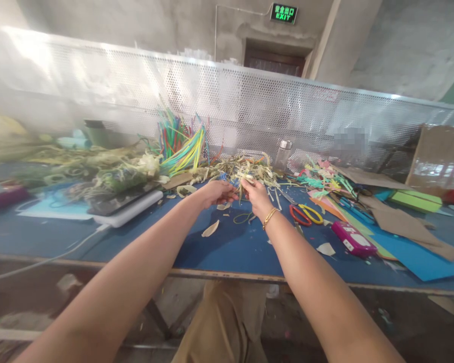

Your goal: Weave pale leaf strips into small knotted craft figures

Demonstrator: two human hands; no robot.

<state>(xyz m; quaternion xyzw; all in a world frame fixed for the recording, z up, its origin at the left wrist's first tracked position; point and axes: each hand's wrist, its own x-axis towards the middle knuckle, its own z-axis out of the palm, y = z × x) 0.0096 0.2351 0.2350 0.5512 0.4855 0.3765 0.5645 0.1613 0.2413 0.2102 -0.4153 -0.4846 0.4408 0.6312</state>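
Observation:
Both my arms reach out over a blue worktable. My left hand and my right hand meet at the table's middle, fingers pinched on a small bundle of pale straw-like strips. A gold bracelet sits on my right wrist. A loose heap of the same pale strips lies just behind the hands. A bunch of coloured plastic strips stands behind and to the left.
Scissors with red and yellow handles lie right of my right hand, with a pink box nearer the edge. Coloured paper sheets and cardboard cover the right side. A white tray and dry plant material lie left. A perforated metal screen backs the table.

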